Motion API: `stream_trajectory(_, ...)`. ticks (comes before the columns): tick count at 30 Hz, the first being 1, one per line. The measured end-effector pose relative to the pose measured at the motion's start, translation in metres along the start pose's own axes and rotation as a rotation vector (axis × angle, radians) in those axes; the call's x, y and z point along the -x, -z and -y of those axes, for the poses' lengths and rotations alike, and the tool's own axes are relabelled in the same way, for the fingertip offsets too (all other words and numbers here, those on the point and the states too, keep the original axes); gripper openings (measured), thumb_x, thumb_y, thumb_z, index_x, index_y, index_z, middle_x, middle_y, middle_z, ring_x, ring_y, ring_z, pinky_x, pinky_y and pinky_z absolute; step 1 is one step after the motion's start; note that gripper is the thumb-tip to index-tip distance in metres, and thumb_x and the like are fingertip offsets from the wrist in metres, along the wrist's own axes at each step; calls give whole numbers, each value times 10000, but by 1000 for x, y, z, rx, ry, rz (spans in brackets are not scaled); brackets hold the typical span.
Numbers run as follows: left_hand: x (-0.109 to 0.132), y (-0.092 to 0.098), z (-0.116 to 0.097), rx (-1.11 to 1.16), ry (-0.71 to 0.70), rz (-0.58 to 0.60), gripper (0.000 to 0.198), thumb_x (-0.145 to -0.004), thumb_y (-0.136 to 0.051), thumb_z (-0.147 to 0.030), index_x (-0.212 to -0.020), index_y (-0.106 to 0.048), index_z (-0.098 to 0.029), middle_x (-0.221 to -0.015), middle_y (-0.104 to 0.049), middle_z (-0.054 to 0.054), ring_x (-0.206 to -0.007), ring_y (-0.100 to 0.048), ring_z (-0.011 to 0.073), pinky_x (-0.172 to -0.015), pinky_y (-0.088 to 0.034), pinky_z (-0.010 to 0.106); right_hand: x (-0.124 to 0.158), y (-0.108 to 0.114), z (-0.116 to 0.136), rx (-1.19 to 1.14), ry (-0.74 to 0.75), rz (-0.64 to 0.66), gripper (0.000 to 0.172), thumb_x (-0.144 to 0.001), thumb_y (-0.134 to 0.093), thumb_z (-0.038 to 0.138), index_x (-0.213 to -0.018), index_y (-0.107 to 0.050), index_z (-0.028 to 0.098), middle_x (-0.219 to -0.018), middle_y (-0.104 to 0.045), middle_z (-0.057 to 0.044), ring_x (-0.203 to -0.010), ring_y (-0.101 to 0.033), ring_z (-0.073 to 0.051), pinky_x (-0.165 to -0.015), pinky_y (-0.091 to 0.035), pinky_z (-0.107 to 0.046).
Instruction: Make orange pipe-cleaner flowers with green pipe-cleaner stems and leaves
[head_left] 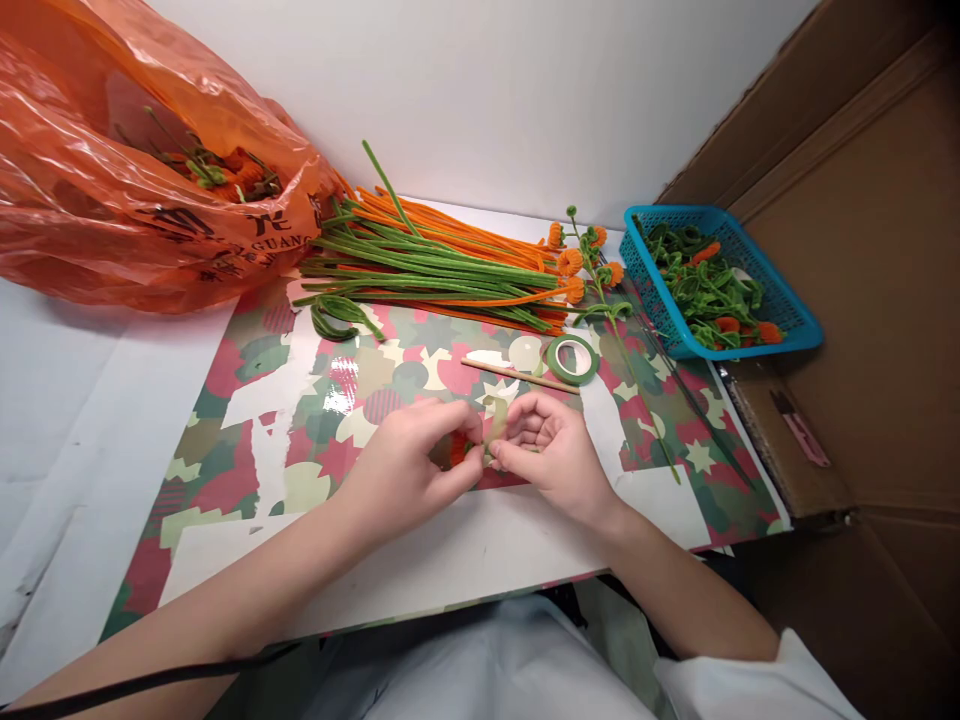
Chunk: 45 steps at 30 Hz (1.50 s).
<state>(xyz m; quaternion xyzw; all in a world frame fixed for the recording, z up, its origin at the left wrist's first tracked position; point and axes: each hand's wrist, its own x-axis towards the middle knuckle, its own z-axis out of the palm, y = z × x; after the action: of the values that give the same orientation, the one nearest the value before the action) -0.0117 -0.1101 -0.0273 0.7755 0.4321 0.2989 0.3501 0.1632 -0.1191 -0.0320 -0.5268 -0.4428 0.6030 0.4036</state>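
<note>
Sheet [217,480], patterned, torn to white in patches; white wall [480,100] behind, brown cardboard [885,300] at right. Above sheet's near half, left hand [409,455] holds orange piece [457,449], right hand [561,455] pinches pale green strip [496,418].

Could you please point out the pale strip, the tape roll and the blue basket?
Pale strip [495,416], head view: its upper part.
Tape roll [552,359], head view: its green ring.
Blue basket [750,353], head view: its near rim.

Two hands [416,455], one tape roll [553,361], one basket [639,272] show.
</note>
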Motion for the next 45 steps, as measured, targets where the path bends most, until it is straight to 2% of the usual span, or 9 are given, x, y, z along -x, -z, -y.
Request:
stream_trajectory(4, 1, -2, 3, -210, -193, -82, 95, -818, -582, -128, -742, -616, -176, -583, -599, -20, -573, -518, 134, -562, -405, 253, -1, 2, 0, -60, -44, 5, 267, -612, -756, 175, -747, -527, 196, -647, -613, 57, -562, -620, -85, -567, -526, -203)
stream_trajectory(12, 1, -4, 5, -473, -446, -169, 15, -841, -642, -167, -827, -638, -172, -772, -726, 8, -666, -621, 156, -623, -427, 287, -3, 4, 1, -167, -117, -9, 299, -604, -778, 195, -742, -513, 192, -598, -625, 73, -499, -646, -88, -526, -540, -193)
stream_trajectory(18, 2, -11, 8, -538, -395, -134, 52, -851, -575, -156, -805, -599, -158, -772, -691, 37, -656, -572, 181, -593, -435, 308, -3, 4, 2, -131, -109, -13, 280, -605, -757, 199, -739, -510, 198, -603, -598, 74, -515, -628, -95, -536, -533, -218)
stream_trajectory(23, 2, -15, 8, -570, -366, -79, 110, -876, -500, -160, -795, -574, -159, -768, -655, 55, -671, -543, 193, -587, -454, 313, -3, 2, 0, 53, 54, -66, 232, -618, -719, 164, -774, -551, 201, -696, -605, 42, -635, -604, -105, -592, -509, -225)
stream_trajectory(29, 0, -16, 6, -654, -360, -49, 136, -886, -465, -159, -793, -564, -162, -791, -652, 79, -690, -526, 212, -597, -450, 329, -2, 1, -1, 143, 131, -120, 216, -690, -701, 206, -839, -545, 214, -732, -648, 12, -720, -657, -151, -629, -532, -258)
stream_trajectory(33, 0, -15, 3, -493, -224, -31, 132, -878, -459, -162, -768, -527, -184, -775, -633, 57, -690, -514, 198, -601, -438, 312, 1, 0, -4, 297, 341, -179, 184, -752, -678, 173, -862, -543, 233, -760, -666, 14, -712, -668, -154, -557, -512, -242)
stream_trajectory(36, 0, -12, -1, -252, 7, 44, 157, -859, -463, -187, -704, -477, -201, -685, -569, 14, -650, -493, 174, -540, -391, 271, 3, 1, -5, 509, 653, -160, 159, -806, -625, 107, -860, -568, 246, -772, -675, 11, -704, -645, -147, -547, -489, -249)
stream_trajectory(39, -1, -8, -3, -32, 156, 155, 173, -850, -449, -196, -678, -459, -204, -645, -528, -14, -619, -477, 154, -520, -366, 254, 1, 6, -4, 685, 934, -105, 214, -838, -567, 67, -897, -608, 269, -721, -672, 10, -760, -617, -174, -649, -495, -306)
stream_trajectory(45, -2, -6, -5, 38, 171, 154, 195, -888, -442, -235, -695, -447, -205, -690, -558, -10, -659, -496, 159, -568, -390, 265, -1, 19, -2, 829, 1137, 4, 315, -835, -567, 54, -977, -623, 330, -765, -733, 46, -772, -591, -171, -750, -430, -353)
